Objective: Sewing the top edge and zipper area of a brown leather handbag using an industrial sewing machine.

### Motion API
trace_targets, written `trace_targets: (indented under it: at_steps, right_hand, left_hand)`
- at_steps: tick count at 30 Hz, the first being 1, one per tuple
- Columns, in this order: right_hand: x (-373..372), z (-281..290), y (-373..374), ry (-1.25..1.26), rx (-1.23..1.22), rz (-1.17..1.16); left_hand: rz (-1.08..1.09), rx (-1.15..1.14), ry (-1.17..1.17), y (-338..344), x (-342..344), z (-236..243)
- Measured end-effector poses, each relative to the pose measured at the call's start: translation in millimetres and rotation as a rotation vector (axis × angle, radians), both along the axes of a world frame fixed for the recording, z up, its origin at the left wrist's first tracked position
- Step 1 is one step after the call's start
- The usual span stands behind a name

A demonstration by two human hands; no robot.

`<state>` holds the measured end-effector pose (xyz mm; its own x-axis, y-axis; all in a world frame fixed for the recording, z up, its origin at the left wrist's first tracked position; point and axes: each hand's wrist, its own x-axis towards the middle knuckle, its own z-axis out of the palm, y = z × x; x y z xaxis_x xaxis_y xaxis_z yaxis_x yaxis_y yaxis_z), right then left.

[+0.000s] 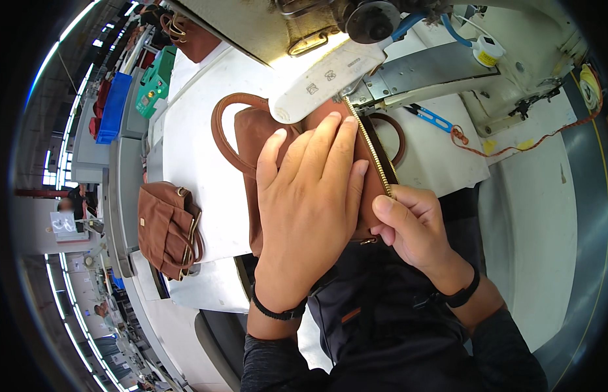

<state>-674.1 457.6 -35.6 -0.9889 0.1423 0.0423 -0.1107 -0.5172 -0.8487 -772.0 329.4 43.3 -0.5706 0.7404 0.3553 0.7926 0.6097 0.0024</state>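
Observation:
A brown handbag (250, 134) with a looped handle lies under the head of a sewing machine (317, 81). Along its opening runs a gold-toothed zipper (371, 145), whose far end reaches the machine's needle area. My left hand (310, 179) rests flat on the bag, fingers stretched toward the machine and slightly spread. At the near end of the zipper my right hand (412, 222) pinches the bag's edge between thumb and fingers. The bag's second handle (397, 134) shows beyond the zipper, partly hidden.
Another brown bag (170, 228) sits at the table's left edge, and one more (189, 36) lies at the far left. A blue-handled cutter (431, 119) and an orange tape measure (546, 149) lie right of the machine. Blue bin (114, 108) and green box (155, 81) stand beyond.

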Motion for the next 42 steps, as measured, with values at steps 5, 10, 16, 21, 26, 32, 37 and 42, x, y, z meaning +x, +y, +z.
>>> trace_targets:
  at_steps: [5,10,16,21,26,32,37,42]
  right_hand:
    - [-13,-2,1,-0.041,-0.004,-0.035]
    - [-14,-1,1,-0.045,-0.011,-0.059]
    - [-17,-3,2,-0.041,0.010,-0.073]
    - [-23,-4,2,-0.037,-0.014,-0.060]
    - [-28,-5,2,-0.014,-0.019,-0.070]
    - [-37,-6,5,-0.062,-0.014,-0.086]
    - [-43,-5,5,-0.082,-0.023,-0.099]
    - [-59,-7,5,-0.052,-0.008,-0.101]
  left_hand:
    - [-0.017,0.057,-0.004,4,-12,-4]
    - [-0.002,0.065,0.009,4,-4,-8]
    - [-0.020,0.065,0.016,2,0,-13]
    - [-0.040,0.077,0.035,3,-8,-13]
    - [-0.028,0.085,0.017,5,-9,-12]
    - [-0.044,0.124,0.002,5,-8,-14]
    - [-0.030,0.107,-0.022,2,-3,-18]
    - [-0.080,0.178,-0.023,-1,-16,-23]
